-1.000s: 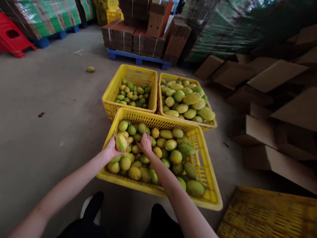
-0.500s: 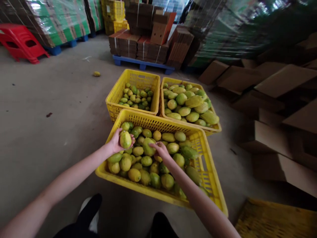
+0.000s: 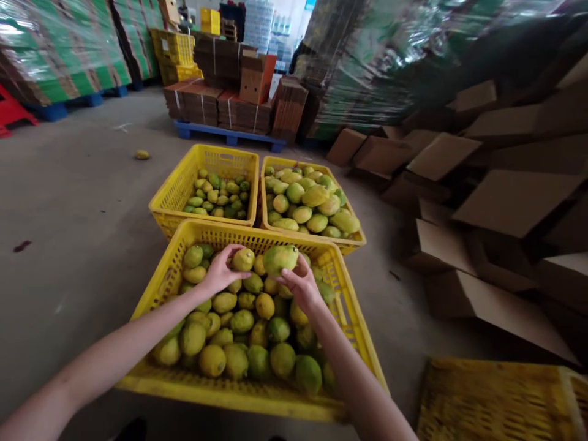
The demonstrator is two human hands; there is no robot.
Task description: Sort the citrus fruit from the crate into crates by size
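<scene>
Off to my left, the back-left crate (image 3: 229,158) is sitting part filled, its small rounded fruit (image 3: 212,196) lying well below the plastic rim. The slatted front crate (image 3: 229,398) is holding plenty of mottled yellow-green fruit (image 3: 265,306), so a good deal seems left there. Near its far edge, over the pile, the left hand (image 3: 225,269) is pinching an egg-shaped fruit (image 3: 243,260); just beside, the right hand (image 3: 301,282) is gripping a longer fruit (image 3: 280,260), greenish and blunt-ended, between thumb and fingers. Rightward, the back-right crate (image 3: 349,243) is brimming with big oblong fruit (image 3: 316,196), and brown cardboard boxes (image 3: 445,242) are lying jumbled beyond.
</scene>
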